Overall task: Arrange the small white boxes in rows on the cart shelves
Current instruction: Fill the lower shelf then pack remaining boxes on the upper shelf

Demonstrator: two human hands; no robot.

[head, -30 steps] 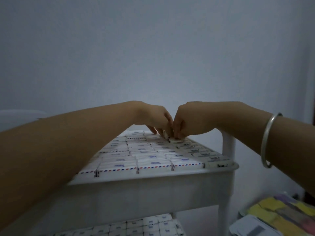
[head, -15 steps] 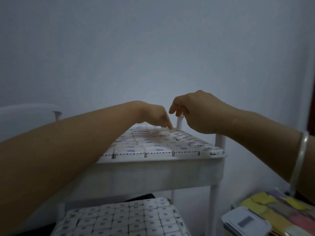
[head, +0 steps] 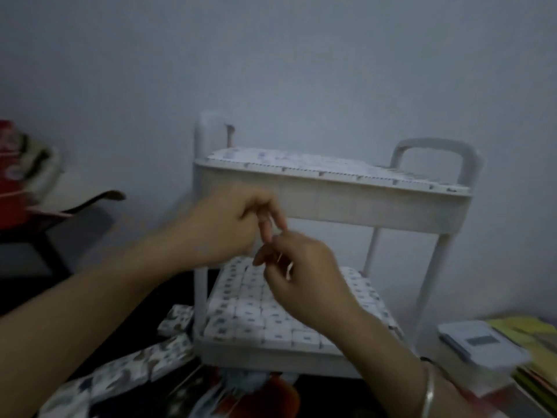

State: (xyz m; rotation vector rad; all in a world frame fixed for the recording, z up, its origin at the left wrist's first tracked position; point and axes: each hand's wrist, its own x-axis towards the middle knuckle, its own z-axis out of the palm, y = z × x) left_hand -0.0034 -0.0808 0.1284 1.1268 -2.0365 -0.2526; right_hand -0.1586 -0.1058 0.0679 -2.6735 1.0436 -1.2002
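The white two-shelf cart (head: 346,203) stands against the wall. Rows of small white boxes (head: 304,161) cover its top shelf, and more small white boxes (head: 247,315) fill the lower shelf. Both hands hover in the air in front of the cart, between the two shelves, and touch no box. My left hand (head: 232,224) has its fingers loosely curled with one finger pointing down. Just below and to the right of it, my right hand (head: 304,279) has loosely curled fingers and a silver bangle on its wrist. The image is blurred, and I see nothing held in either hand.
A white lidded container (head: 479,342) sits on yellow papers (head: 530,327) at the lower right. Patterned cloth (head: 120,375) lies at the lower left by the cart's foot. A red bag (head: 15,176) rests on a dark stand (head: 45,236) at the left.
Both hands have left the boxes on the top shelf and dropped back toward me. The view has pulled back and tilted down, so the whole cart shows.
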